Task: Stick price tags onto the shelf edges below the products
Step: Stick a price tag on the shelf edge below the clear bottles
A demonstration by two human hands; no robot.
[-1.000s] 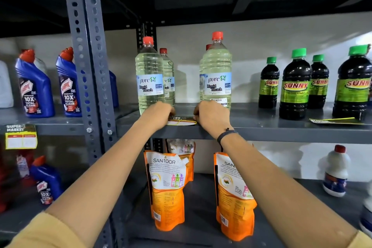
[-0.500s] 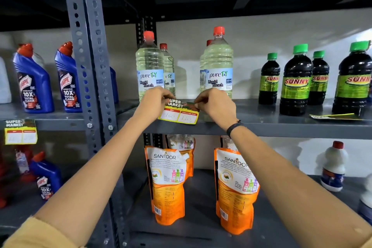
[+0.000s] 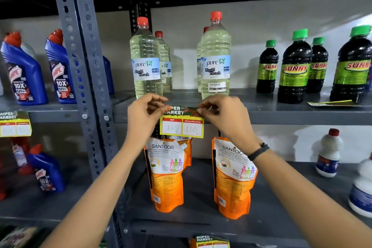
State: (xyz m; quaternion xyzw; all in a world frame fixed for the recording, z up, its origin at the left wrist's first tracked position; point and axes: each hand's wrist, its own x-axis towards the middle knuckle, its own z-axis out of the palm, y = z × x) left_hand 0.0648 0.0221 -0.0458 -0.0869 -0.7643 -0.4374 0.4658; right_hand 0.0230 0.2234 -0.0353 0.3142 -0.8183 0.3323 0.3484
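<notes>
i see my left hand [image 3: 144,116] and my right hand [image 3: 223,116] both raised to the front edge of the middle shelf [image 3: 281,118], each pinching an upper corner of the price tag [image 3: 182,123]. the left fingers [image 3: 161,99] are closed on the tag's top left corner and the right fingers [image 3: 202,106] on its top right corner. the tag hangs flat over the shelf edge, its green header against the edge and its yellow lower part with two white boxes, marked 160 and 110, dropping below it. it sits under the liquid bleach bottles [image 3: 146,60], between the left pair and the right pair. below it stand orange santoor pouches [image 3: 166,173] on the lower shelf. another tag [image 3: 15,125] is stuck to the shelf edge at the left under the blue harpic bottles [image 3: 24,72]. a loose tag [image 3: 332,103] lies flat on the shelf near the sunny bottles [image 3: 295,68].
</notes>
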